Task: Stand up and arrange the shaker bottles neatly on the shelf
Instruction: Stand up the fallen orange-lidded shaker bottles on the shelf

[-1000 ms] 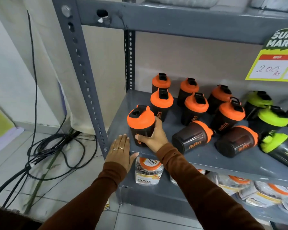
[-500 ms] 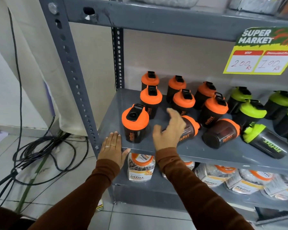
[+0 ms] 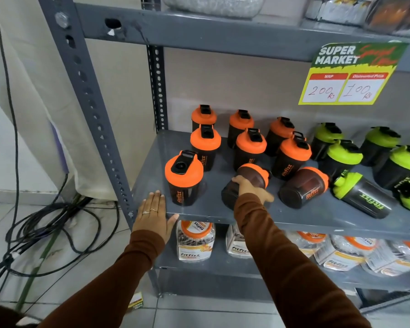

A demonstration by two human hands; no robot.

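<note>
Since half a second ago the right hand point(image 3: 249, 189) has dropped from hovering over the lying orange shaker point(image 3: 246, 183) to closing around its dark body, fingers curled over the top and thumb low on the near side. That bottle lies on its side at the front of the shelf point(image 3: 152, 176), lid pointing back and right; the grip sits mid-body, likely so a turn of the wrist can tip it onto its base. The left hand point(image 3: 153, 213) lies flat and spread on the shelf's front edge, holding nothing, apparently as a brace while the person leans in. Just left of the grasped bottle an upright shaker point(image 3: 184, 177) stands at the front, heading a column of standing orange ones. A second fallen shaker point(image 3: 303, 187) lies to the right, and beyond it a green shaker point(image 3: 362, 197) also on its side. By my judgement these remain to be stood up.
</note>
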